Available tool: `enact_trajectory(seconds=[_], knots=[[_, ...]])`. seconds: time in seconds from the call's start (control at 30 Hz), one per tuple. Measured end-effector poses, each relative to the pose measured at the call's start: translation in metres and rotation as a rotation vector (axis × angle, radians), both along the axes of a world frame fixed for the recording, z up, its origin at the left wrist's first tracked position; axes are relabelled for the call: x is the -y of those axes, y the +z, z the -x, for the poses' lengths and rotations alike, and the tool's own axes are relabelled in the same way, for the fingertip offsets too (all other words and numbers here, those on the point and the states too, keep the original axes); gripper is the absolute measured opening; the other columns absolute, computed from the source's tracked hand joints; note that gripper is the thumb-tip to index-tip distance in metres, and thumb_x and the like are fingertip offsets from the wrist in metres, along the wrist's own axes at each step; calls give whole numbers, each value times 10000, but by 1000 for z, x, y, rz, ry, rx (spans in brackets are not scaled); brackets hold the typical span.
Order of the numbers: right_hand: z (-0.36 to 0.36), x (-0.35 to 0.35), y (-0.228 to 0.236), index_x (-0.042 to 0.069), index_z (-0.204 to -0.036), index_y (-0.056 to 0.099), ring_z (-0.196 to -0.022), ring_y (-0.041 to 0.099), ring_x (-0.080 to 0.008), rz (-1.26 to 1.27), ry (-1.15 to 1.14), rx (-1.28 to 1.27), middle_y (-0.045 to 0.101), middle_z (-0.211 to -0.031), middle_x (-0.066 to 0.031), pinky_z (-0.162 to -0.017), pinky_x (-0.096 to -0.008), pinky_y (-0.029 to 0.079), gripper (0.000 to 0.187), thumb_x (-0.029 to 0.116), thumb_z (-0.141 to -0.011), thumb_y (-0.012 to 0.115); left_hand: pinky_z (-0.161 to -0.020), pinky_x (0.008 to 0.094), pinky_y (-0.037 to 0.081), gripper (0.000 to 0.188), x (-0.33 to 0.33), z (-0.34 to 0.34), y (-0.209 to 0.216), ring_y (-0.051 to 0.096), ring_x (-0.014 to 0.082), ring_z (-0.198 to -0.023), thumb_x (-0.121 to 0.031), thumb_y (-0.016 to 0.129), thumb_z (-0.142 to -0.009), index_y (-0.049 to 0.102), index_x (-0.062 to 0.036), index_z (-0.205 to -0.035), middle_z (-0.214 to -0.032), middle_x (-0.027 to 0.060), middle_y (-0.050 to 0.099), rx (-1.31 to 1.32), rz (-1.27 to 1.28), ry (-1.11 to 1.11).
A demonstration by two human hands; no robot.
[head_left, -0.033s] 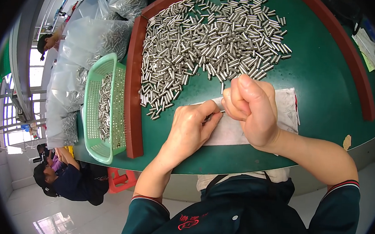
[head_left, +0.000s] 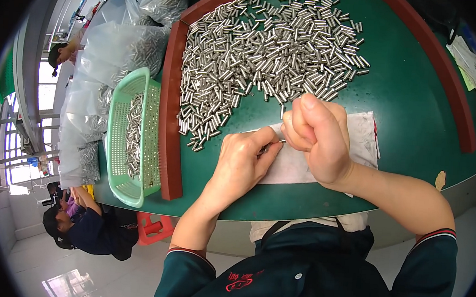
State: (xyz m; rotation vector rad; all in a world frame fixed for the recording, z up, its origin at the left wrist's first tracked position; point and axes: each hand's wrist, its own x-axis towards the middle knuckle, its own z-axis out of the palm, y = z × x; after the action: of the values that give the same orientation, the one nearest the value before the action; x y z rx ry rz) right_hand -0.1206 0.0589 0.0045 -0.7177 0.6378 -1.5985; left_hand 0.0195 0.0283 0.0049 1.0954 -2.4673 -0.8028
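Note:
A large heap of short shiny metal pins (head_left: pixel 278 46) lies spread over the green tabletop (head_left: pixel 406 105). Just on the near side of it, a whitish cloth (head_left: pixel 363 138) lies flat under my hands. My left hand (head_left: pixel 243 157) is closed, its thumb and fingers pinched on small metal pins that show only in part at the fingertips. To its right, my right hand (head_left: pixel 321 135) is curled into a fist with the thumb on top. A thin metal tip shows between the two hands; what the right fingers hold is hidden.
A red-brown rim (head_left: pixel 173 116) borders the heap at left; another red-brown strip (head_left: pixel 442 74) curves along the right. Beyond the left rim stand a light green basket (head_left: pixel 117 151) of pins and several clear bags (head_left: pixel 94 116) of metal parts. People sit at far left, near a red stool (head_left: pixel 154 228).

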Motion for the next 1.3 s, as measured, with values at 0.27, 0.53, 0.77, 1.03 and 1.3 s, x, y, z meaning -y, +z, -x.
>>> enact_trajectory(seconds=[0.27,0.53,0.77,1.03,1.3], knots=[[2,3,-4,108,-507,264,-399,206,-72,-20,16,10,247,-429,23,-399,-225,186,410,244,-891,309,-464,215,367,95,0,-3,4,458,103,-468,-53,612,-740,541,7,-717,-567,36,523,-80,-135,104],[5,-1,-8,90,-527,263,-408,229,-66,5,79,72,262,-452,15,-398,-224,187,401,231,-898,324,-437,141,264,78,22,-25,-6,301,19,-483,-106,535,-825,471,-72,-796,-747,59,475,-1111,-1532,90],[4,3,-7,96,-517,270,-399,202,-66,3,83,53,262,-433,15,-389,-228,170,417,247,-903,318,-410,141,250,226,27,-25,1,309,19,-453,-81,471,-832,486,42,-1021,-677,33,449,-1057,-1401,206],[4,6,-5,107,-498,250,-389,175,-72,-16,53,75,250,-405,17,-382,-238,166,430,238,-904,299,-396,148,247,279,28,-26,0,312,17,-446,-97,436,-845,474,57,-1075,-728,62,506,-1051,-1385,264],[2,5,-6,103,-501,248,-393,181,-75,13,69,30,246,-410,15,-386,-238,172,428,241,-902,301,-399,166,200,218,31,-49,18,232,26,-460,-225,422,-902,501,-22,-912,-596,-42,326,-1141,-1042,256]])
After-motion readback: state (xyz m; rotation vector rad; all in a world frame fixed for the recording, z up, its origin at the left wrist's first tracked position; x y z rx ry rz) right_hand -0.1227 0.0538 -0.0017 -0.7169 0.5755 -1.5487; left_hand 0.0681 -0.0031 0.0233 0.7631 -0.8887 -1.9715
